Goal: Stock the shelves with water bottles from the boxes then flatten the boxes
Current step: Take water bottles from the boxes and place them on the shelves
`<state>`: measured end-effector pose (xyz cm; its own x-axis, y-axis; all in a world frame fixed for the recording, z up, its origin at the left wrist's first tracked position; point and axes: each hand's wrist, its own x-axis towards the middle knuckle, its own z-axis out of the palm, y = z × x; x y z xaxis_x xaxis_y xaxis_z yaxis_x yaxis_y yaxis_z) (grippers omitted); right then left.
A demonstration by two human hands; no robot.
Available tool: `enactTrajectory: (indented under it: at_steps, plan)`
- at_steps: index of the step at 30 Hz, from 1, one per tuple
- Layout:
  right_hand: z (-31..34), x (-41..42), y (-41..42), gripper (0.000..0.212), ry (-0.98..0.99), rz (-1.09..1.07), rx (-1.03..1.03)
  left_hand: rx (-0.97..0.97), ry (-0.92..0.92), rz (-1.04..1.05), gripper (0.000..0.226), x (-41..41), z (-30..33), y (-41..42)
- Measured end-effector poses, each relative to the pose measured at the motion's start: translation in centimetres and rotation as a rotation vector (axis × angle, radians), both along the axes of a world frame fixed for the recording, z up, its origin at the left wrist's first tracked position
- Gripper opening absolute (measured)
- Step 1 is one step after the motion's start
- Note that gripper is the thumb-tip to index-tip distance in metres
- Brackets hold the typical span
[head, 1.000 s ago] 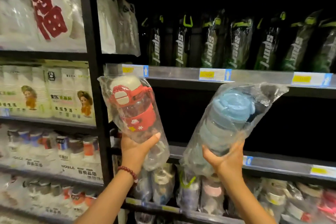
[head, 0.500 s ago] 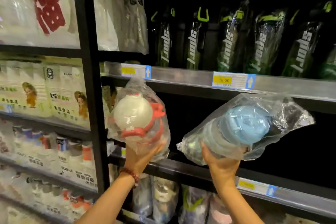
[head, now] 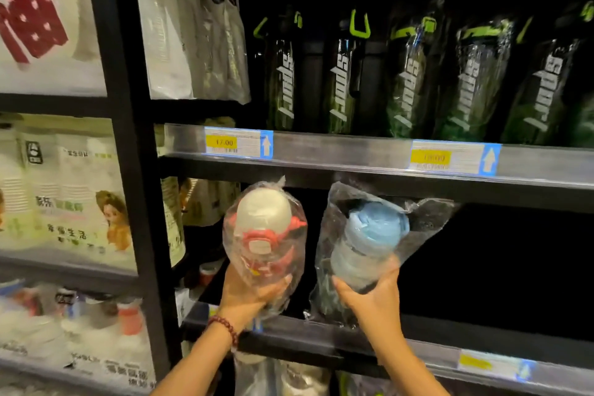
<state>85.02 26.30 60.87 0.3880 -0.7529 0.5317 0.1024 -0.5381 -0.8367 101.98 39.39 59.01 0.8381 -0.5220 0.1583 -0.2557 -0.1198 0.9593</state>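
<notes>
Head view of a shop shelving unit. The left hand (head: 249, 294) is clamped around the base of a red-and-white water bottle (head: 264, 235) sealed in a clear plastic bag; a beaded bracelet (head: 225, 328) circles that wrist. The right hand (head: 374, 294) grips the lower body of a blue water bottle (head: 369, 239), also bagged. Both bottles are held side by side, tops tilted toward the camera, in the dark opening just above the middle shelf (head: 321, 339). On the upper shelf (head: 353, 151), which carries yellow price labels (head: 221, 142), stand black-and-green sport bottles (head: 344, 80).
</notes>
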Motion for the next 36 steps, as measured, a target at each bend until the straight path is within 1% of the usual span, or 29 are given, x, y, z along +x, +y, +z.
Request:
enactTrajectory:
  at_steps: [1,3,5,6,8,10,11,13,14,15,16,17,18,19,23,25,28,30,32,34,36]
  plan:
    - [0.0,0.5,-0.2,0.073,0.029,-0.011,0.009,-0.040,-0.083,-0.001,0.068,0.1,0.2,-0.1]
    - [-0.1,1.6,-0.5,0.056,0.096,-0.027,0.046,-0.072,-0.191,-0.031,0.071,-0.4,1.3,-0.2]
    - [-0.1,2.7,-0.8,0.051,0.171,-0.073,0.086,-0.153,-0.097,-0.080,0.063,0.1,1.4,-0.2]
    - [-0.2,3.2,-1.0,0.052,0.212,-0.107,0.090,-0.154,-0.069,-0.087,0.062,0.9,0.8,-0.6]
    - [0.0,4.0,-1.2,0.050,0.262,-0.150,0.087,-0.111,-0.092,-0.118,0.061,1.5,0.9,-1.1]
    - [0.6,4.4,-1.0,0.042,0.266,-0.165,0.049,-0.078,-0.080,-0.106,0.068,2.2,0.9,-1.7]
    - [0.9,4.4,-0.8,0.045,0.255,-0.163,0.041,-0.055,-0.073,-0.116,0.069,2.6,0.8,-2.0]
    - [1.4,4.5,-0.6,0.053,0.214,-0.181,0.040,-0.028,-0.042,-0.110,0.045,3.2,1.0,-2.5]
    - [1.6,4.6,-0.4,0.053,0.194,-0.189,0.033,-0.022,-0.036,-0.104,0.034,3.6,1.1,-2.7]
    - [1.5,4.8,-0.4,0.047,0.180,-0.188,0.020,-0.014,-0.056,-0.101,0.032,4.0,1.3,-3.0]
    - [1.2,5.0,-0.5,0.036,0.171,-0.186,0.000,0.006,-0.072,-0.100,0.034,4.3,1.5,-3.1]
    - [1.0,5.2,-0.6,0.037,0.172,-0.191,0.006,-0.010,-0.082,-0.094,0.040,4.8,1.5,-3.3]
    - [0.8,5.4,-0.6,0.050,0.166,-0.176,0.018,-0.029,-0.085,-0.083,0.051,5.2,1.5,-3.5]
    - [0.6,5.5,-0.7,0.057,0.172,-0.147,0.028,-0.059,-0.105,-0.066,0.063,5.2,1.5,-3.7]
    - [-0.1,5.5,-1.5,0.076,0.162,-0.088,0.055,-0.124,-0.155,0.060,0.097,4.3,1.4,-4.2]
    - [0.1,5.3,-1.4,0.081,0.159,-0.065,0.052,-0.147,-0.182,0.101,0.096,3.6,1.5,-4.4]
    - [0.3,5.1,-1.2,0.076,0.146,-0.042,0.038,-0.170,-0.199,0.160,0.086,2.9,1.5,-4.5]
    - [0.1,5.2,-1.2,0.074,0.138,-0.049,0.020,-0.112,-0.178,0.210,0.081,2.6,1.4,-4.4]
    - [0.0,5.3,-1.3,0.074,0.154,-0.058,0.001,-0.014,-0.129,0.220,0.082,2.5,1.1,-4.3]
    - [-0.2,5.4,-1.5,0.076,0.166,-0.070,-0.017,0.073,-0.080,0.175,0.091,2.2,1.2,-4.2]
    - [-0.3,5.5,-1.6,0.075,0.172,-0.076,-0.032,0.118,-0.055,0.122,0.110,1.9,1.4,-3.8]
